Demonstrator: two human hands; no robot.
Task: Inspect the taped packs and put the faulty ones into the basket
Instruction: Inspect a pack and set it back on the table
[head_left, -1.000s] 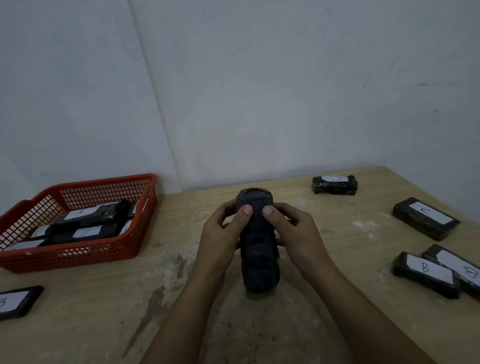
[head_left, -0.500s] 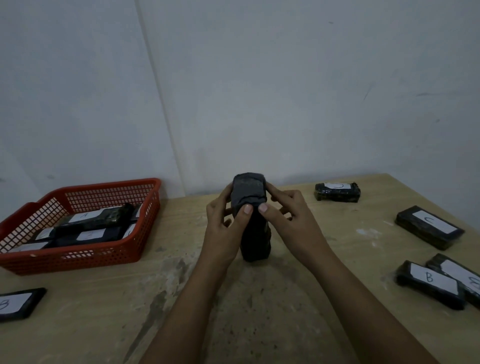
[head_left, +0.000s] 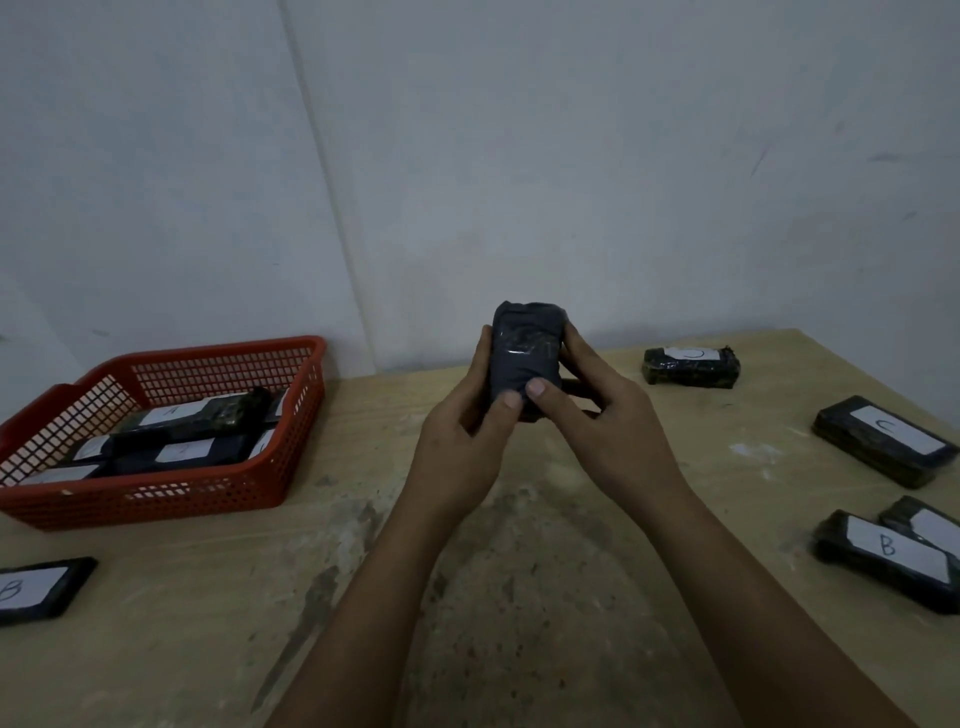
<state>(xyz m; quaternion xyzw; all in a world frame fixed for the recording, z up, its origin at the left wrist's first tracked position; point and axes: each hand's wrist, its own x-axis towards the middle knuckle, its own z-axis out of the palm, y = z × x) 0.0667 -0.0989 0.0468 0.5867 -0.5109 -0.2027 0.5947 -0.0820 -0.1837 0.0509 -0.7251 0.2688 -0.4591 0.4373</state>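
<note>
Both hands, left (head_left: 462, 441) and right (head_left: 597, 421), grip a dark pack (head_left: 527, 353) upright above the surface (head_left: 519, 597), mid-scene. The basket (head_left: 156, 488) with packs sits far left; labelled packs (head_left: 883, 436) lie right.

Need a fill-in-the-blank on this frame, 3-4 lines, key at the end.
1. The dark taped pack is held above the table by ____ hands.
2. The basket at the table's left is ____ in colour.
3. The pack by the table's far edge carries a white label marked ____.
4. The left hand and right hand each press a ____ on the held pack's near face.

Missing words: both; red; C; thumb
</note>
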